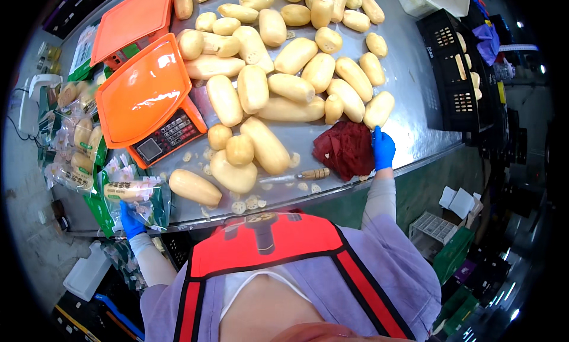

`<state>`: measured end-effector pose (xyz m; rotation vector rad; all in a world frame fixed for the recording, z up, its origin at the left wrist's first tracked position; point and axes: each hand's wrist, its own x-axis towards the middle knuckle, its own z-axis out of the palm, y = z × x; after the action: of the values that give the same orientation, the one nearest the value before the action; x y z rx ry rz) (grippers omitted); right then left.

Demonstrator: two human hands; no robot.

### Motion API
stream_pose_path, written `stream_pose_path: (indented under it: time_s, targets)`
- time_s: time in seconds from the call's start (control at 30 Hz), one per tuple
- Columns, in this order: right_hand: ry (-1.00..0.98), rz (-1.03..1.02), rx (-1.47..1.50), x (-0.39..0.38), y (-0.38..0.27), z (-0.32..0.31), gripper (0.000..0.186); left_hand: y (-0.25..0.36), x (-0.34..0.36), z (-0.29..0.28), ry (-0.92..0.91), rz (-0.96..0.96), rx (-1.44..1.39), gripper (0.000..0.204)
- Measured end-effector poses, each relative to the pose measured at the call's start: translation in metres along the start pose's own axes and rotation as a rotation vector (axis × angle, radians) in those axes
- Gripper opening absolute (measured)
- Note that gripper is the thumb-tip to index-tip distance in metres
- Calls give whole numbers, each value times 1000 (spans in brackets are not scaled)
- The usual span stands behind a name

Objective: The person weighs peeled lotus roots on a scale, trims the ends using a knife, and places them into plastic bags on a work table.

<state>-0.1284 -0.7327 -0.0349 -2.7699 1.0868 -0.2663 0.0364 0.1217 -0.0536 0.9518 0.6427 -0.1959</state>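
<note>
At the bench's left edge we see our left hand, its grip closed on a bagged lotus root below the orange scale. A knife lies mid-bench. Our right hand rests fingers-down at the dark red cloth's edge, gripping nothing we can make out.

scale left of lotus roots, on table

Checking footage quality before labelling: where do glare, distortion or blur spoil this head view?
Head view: white glare streaks the orange scale tray and the steel table; fisheye bends the table edge, dark vignette rings the corners; the lotus roots are sharp, the rim clutter soft.
</note>
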Motion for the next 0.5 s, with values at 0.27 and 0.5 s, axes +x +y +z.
stream_pose_path:
  time_s: [0.27,0.5]
  targets:
    - [86,-164,577,-27,-183,-11,63,-2,-26,59,-63,6,-71,38]
    - [-246,218,1417,-18,-160,-5,52,-7,-17,49,-53,10,-114,37]
